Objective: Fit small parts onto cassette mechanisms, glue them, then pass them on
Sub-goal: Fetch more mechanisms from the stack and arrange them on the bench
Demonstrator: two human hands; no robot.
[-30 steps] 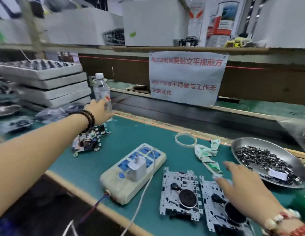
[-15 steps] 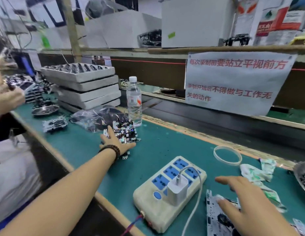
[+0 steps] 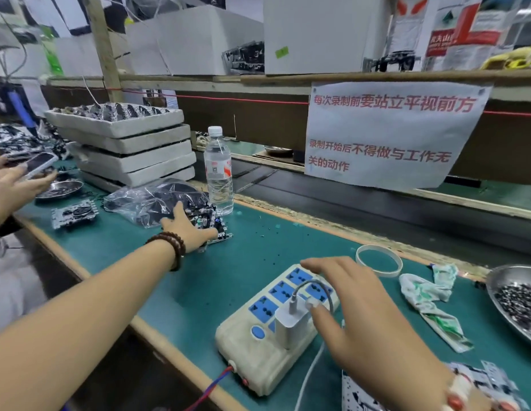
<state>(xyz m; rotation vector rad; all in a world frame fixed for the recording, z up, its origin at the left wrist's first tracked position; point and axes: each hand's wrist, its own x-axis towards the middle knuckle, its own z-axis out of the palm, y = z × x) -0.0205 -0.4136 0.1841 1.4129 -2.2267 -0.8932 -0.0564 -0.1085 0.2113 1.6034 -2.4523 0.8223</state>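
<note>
A small stack of cassette mechanisms (image 3: 214,218) lies on the green bench beside a water bottle (image 3: 218,170). My left hand (image 3: 187,228) reaches out and rests on this stack, fingers spread over it and thumb along its front edge. My right hand (image 3: 356,318) hovers with relaxed, spread fingers over a white power strip (image 3: 255,348) and holds nothing. Two more mechanisms (image 3: 354,394) show partly at the bottom right, behind my right wrist. A single mechanism (image 3: 73,215) lies far left. A metal tray (image 3: 495,281) of small dark parts sits at the right edge.
Foam trays (image 3: 131,143) are stacked at the back left, with a plastic bag (image 3: 145,200) in front. A tape ring (image 3: 378,261) and a crumpled wrapper (image 3: 427,295) lie right of the strip. Another person's hands (image 3: 12,185) hold a phone (image 3: 39,164) at far left. A paper sign (image 3: 391,132) hangs over the belt.
My view has swung left. My left hand came down from beside the bottle onto the stack of mechanisms. My right hand left the two near mechanisms and now hovers over the power strip.
</note>
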